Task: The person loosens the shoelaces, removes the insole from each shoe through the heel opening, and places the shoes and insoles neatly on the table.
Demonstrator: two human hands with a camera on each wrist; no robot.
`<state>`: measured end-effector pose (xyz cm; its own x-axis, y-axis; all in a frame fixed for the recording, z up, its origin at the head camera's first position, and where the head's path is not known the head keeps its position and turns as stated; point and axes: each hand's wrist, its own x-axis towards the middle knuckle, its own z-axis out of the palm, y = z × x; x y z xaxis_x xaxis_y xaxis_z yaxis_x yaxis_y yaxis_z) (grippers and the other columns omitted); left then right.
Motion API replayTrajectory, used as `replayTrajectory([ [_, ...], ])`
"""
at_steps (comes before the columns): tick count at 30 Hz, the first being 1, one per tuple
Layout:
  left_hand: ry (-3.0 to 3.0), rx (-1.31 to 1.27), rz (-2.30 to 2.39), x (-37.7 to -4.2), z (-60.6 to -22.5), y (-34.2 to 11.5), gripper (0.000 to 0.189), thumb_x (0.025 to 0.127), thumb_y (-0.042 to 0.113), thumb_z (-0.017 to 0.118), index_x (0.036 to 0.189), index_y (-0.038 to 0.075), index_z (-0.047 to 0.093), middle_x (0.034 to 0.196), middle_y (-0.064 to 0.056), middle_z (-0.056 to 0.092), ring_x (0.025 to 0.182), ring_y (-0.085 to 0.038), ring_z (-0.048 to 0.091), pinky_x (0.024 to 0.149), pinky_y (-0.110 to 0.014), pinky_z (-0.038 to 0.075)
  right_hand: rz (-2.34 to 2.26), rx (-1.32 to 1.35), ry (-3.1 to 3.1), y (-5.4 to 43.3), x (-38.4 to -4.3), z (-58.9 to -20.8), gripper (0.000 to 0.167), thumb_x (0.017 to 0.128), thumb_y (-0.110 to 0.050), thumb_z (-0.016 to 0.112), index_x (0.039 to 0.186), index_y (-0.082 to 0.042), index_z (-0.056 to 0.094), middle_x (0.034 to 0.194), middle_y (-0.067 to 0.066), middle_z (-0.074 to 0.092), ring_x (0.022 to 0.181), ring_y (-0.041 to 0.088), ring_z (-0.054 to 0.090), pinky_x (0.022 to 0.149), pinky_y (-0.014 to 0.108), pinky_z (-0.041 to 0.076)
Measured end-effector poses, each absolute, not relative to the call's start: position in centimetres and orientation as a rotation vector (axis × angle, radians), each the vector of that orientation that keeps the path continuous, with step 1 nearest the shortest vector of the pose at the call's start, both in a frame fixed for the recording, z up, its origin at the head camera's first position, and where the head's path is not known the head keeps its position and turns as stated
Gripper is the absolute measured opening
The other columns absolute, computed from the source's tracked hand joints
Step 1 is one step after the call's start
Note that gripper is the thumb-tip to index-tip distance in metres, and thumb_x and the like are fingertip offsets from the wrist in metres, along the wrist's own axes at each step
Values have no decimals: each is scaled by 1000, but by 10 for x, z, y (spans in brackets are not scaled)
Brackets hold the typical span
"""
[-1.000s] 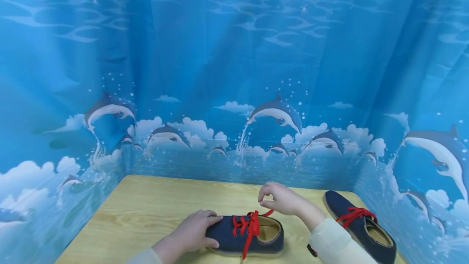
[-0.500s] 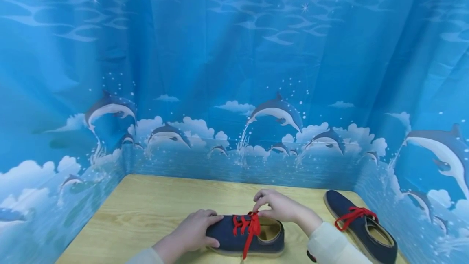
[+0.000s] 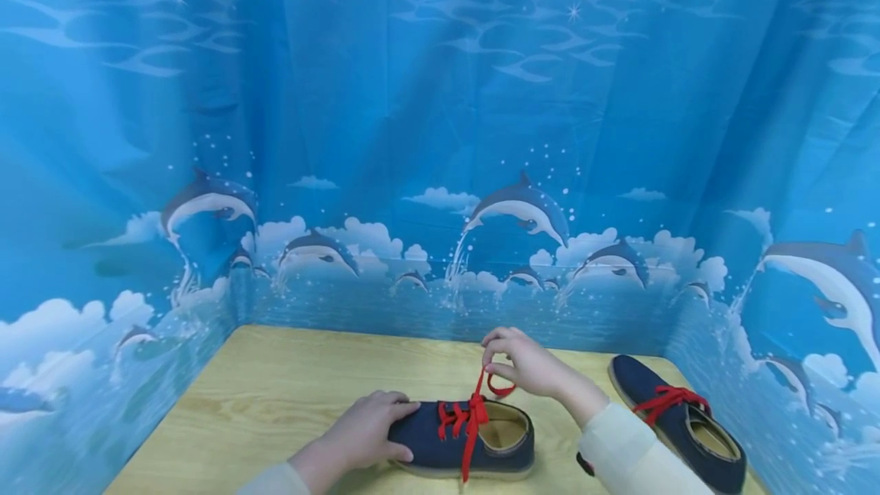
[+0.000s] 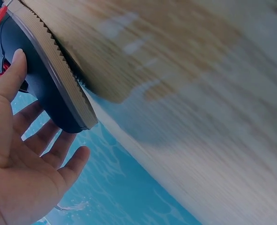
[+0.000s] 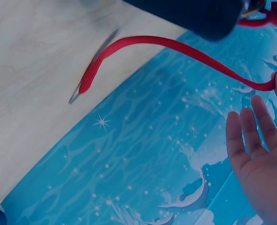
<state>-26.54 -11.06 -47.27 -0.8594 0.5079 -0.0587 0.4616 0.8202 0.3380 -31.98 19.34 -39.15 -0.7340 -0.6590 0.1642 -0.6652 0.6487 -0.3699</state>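
A navy shoe (image 3: 421,445) with a tan sole lies on the table, toe to the left and opening to the right. Its red lace (image 3: 472,434) is tied, one end hanging down the near side. Around the toe, my left hand (image 3: 360,431) holds the shoe; in the left wrist view the thumb lies on the upper and the fingers are at the far side. Above the knot, my right hand (image 3: 528,367) pinches a stretch of red lace drawn up from it. In the right wrist view this lace (image 5: 190,52) curves away from the fingertips to a loose tip.
A second navy shoe (image 3: 677,422) with a red lace bow stands at the right end of the wooden table (image 3: 296,365). A blue dolphin-print curtain (image 3: 426,136) encloses the table's back and sides.
My right hand came down to the knot, took the lace between the fingertips and rose, pulling it up into a straight stretch. The left hand and shoe have stayed in place.
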Motion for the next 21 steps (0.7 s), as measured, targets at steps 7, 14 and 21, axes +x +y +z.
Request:
replayTrajectory([
  [7,2854,779,465,-268,-476,-112,74,78,59,77,143,29,58,139,-3,57,126,-29,54,102,-51,47,728,950,-2743,195,-329,-386,9,97,-15,67,91,-21,69,122,7,62,115,30,55,86,45,54],
  [14,2859,790,464,-268,-475,-110,74,78,59,77,142,28,58,138,-3,58,124,-28,55,100,-50,48,778,630,-2725,193,-337,-389,8,95,-14,70,89,-19,71,117,7,63,115,33,55,88,48,53],
  [21,2868,795,472,-266,-473,-111,73,78,58,78,142,26,59,138,-4,58,125,-29,55,101,-50,48,790,269,-2698,195,-349,-404,6,96,-13,68,92,-11,72,109,11,64,108,35,59,85,51,54],
])
